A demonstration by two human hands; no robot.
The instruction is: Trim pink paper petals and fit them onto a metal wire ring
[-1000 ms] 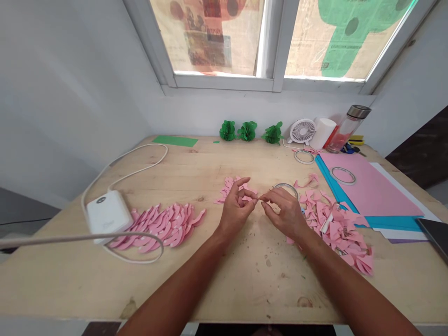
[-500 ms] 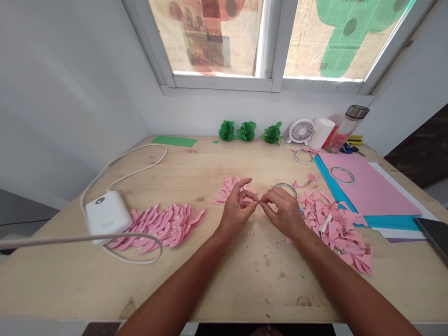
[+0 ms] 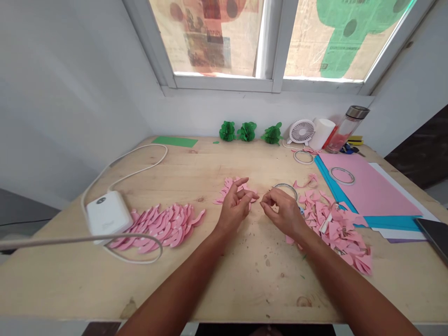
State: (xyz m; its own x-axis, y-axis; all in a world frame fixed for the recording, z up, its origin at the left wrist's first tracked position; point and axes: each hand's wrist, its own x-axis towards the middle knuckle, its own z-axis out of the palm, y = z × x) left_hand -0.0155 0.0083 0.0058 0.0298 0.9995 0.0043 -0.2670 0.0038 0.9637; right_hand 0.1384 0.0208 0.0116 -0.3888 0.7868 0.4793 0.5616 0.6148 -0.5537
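My left hand is over the table's middle, its index finger stretched out and its thumb and another finger close together. Pink shows by those fingertips, but I cannot tell whether it is held or lies behind. Just beyond is a small pile of pink paper petals. Facing it, a short gap away, my right hand is closed in a pinch; anything in it is too small to name. Behind the right hand lies a roll of thin tape. Pink paper scraps are heaped to its right.
Overlapping pink petals with pale spots lie left, beside a white box with a cable. Green paper balls, a small fan and a glass bottle stand at the back. Coloured sheets bearing a tape roll lie right.
The fingertips of my two hands, touching before, have come apart. My left hand has shifted slightly left; my right hand stays nearly in place, still pinched.
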